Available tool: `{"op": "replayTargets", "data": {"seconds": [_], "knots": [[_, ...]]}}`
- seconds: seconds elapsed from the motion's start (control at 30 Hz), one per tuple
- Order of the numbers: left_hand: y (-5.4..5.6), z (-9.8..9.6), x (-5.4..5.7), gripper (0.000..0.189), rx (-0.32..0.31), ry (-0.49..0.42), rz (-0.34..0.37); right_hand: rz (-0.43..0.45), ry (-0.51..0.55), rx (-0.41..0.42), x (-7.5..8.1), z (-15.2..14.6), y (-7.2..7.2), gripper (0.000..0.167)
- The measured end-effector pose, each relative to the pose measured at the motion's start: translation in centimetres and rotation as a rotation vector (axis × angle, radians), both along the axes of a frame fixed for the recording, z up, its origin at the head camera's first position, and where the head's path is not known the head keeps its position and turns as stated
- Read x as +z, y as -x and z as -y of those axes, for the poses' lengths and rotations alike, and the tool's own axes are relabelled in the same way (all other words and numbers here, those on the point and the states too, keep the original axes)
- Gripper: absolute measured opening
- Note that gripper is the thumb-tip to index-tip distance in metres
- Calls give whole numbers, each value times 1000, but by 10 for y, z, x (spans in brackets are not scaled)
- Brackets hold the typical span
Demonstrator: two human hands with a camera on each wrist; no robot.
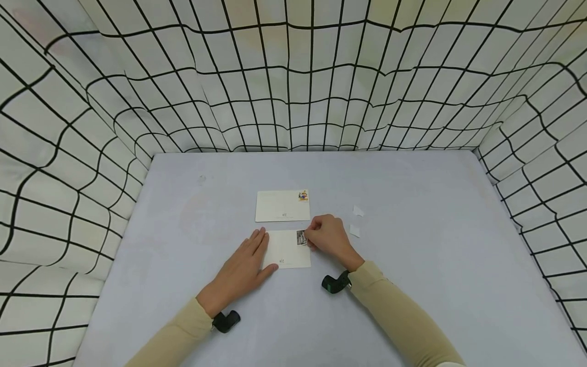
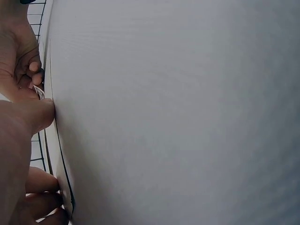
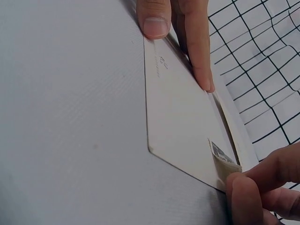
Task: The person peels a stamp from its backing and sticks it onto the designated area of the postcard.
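Observation:
A cream postcard-like card [image 1: 286,255] with small print near its lower edge lies in front of me. My left hand [image 1: 245,260] rests on its left end with the fingers straight and the thumb at the near edge, also visible in the right wrist view. At the card's upper right corner, my right hand [image 1: 329,235] pinches a dark postage stamp [image 1: 301,237] between thumb and forefinger. The right wrist view shows the stamp [image 3: 224,157] bent up from the card along the pinched side. In the left wrist view, the right hand [image 2: 21,61] appears beyond the left thumb.
A second cream card [image 1: 279,208] with a colourful stamp [image 1: 303,195] lies just behind the first. To the right are two small white paper scraps [image 1: 354,231]. The white table [image 1: 435,244] is bordered by walls with a black grid [image 1: 312,102].

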State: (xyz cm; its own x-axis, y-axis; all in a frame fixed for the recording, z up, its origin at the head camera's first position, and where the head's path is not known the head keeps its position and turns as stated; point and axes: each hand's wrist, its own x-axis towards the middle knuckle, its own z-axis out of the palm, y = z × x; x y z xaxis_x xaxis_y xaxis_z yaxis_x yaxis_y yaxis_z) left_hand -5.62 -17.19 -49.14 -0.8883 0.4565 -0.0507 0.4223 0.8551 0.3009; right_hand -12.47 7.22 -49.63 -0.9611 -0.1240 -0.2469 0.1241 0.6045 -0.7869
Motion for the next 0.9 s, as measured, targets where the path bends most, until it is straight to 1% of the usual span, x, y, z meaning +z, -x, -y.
{"op": "replayTargets", "data": {"seconds": [0.27,0.43,0.7,0.9], "knots": [[0,-1,-1,79,0,5,-4,-16,-19,-8,0,2,0,17],[0,0,-2,79,-4,10,-20,-23,-61,14,4,3,1,17],[0,-1,-1,79,-10,20,-29,37,-133,71,14,2,5,13],[0,0,0,79,-15,17,-39,46,-178,99,17,-1,9,14]]}}
